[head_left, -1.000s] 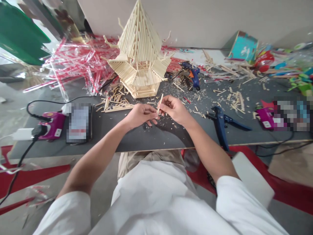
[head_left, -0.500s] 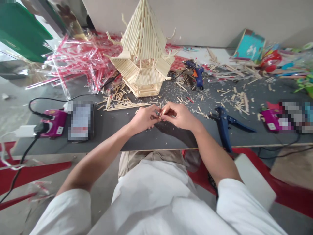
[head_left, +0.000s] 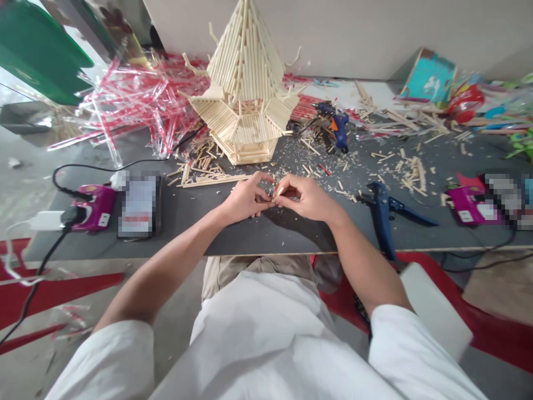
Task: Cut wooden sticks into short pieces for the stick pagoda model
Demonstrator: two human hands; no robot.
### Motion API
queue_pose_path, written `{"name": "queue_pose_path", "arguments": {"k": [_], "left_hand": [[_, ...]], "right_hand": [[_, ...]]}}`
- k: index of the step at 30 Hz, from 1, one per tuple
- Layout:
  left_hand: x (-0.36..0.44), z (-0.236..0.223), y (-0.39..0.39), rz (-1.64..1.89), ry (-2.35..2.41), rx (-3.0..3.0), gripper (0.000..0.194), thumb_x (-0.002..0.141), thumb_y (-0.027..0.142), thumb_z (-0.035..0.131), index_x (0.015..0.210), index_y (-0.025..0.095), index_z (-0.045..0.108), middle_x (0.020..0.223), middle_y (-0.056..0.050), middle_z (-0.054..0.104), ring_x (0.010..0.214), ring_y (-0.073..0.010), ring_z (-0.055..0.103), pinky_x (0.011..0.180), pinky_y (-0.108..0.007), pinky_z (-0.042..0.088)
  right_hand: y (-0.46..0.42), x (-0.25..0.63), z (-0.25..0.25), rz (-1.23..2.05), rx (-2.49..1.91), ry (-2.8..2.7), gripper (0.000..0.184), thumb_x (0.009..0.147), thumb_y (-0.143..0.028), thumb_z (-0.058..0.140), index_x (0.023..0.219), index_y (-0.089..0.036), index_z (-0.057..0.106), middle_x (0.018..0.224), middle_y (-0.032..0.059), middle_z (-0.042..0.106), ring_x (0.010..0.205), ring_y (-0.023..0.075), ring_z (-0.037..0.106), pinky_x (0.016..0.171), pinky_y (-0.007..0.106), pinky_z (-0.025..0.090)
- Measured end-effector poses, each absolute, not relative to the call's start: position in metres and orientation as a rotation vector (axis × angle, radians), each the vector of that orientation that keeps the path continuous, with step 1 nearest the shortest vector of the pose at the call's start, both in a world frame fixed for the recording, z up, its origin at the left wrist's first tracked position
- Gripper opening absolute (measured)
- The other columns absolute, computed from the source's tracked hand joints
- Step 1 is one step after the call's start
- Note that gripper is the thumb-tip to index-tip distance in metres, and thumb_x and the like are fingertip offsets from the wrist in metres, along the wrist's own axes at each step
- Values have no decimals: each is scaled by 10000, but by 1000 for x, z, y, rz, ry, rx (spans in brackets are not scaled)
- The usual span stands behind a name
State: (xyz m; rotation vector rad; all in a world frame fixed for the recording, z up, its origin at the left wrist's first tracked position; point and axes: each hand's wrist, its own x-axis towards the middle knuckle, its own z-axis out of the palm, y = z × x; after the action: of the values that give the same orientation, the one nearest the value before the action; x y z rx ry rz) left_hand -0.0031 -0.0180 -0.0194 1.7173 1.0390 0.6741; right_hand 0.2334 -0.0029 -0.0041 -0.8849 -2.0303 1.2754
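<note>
Both my hands meet just above the dark tabletop, in front of a model tower (head_left: 250,72) built of pale wooden sticks. My right hand (head_left: 310,197) pinches a short piece of wooden stick (head_left: 280,191) between thumb and fingers. My left hand (head_left: 245,199) has its index finger raised and arched. Its thumb and lower fingers close towards the right fingertips, around something small that I cannot make out. Stick offcuts (head_left: 200,161) and longer sticks (head_left: 216,180) lie just behind my left hand.
Blue cutters (head_left: 381,214) lie right of my hands; a blue glue gun (head_left: 340,133) rests behind. Red-and-clear plastic wrappers (head_left: 129,105) pile up at the left. A phone (head_left: 139,205) and purple power socket (head_left: 95,206) sit at left, another purple socket (head_left: 470,204) at right.
My left index finger has lifted away from the thumb, widening the gap between them. My right hand stays almost in place, with its stick piece now showing more plainly.
</note>
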Motion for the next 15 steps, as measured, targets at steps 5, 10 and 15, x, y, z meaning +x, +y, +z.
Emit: {"name": "queue_pose_path", "arguments": {"k": [5, 10, 15], "left_hand": [[-3, -17, -17, 647, 1056, 1683, 555, 860, 339, 809, 1294, 211, 488, 800, 4, 802, 493, -117, 688, 504, -183, 494], [-2, -20, -18, 670, 1051, 1686, 521, 868, 356, 803, 1252, 204, 487, 777, 3, 793, 494, -122, 695, 502, -182, 506], [-2, -23, -18, 680, 1034, 1679, 550, 862, 397, 821, 1249, 205, 481, 810, -10, 798, 493, -116, 696, 491, -176, 509]], "right_hand": [[-3, 233, 0, 1211, -897, -2101, 154, 977, -386, 717, 949, -244, 661, 980, 43, 736, 853, 210, 707, 804, 362, 577], [3, 234, -2, 953, -835, -2297, 140, 988, -349, 712, 902, -240, 730, 981, 63, 769, 944, 243, 713, 869, 386, 528], [5, 235, -4, 934, -825, -2291, 139, 948, -330, 784, 841, -241, 794, 889, 45, 786, 845, 214, 733, 804, 348, 522]]}}
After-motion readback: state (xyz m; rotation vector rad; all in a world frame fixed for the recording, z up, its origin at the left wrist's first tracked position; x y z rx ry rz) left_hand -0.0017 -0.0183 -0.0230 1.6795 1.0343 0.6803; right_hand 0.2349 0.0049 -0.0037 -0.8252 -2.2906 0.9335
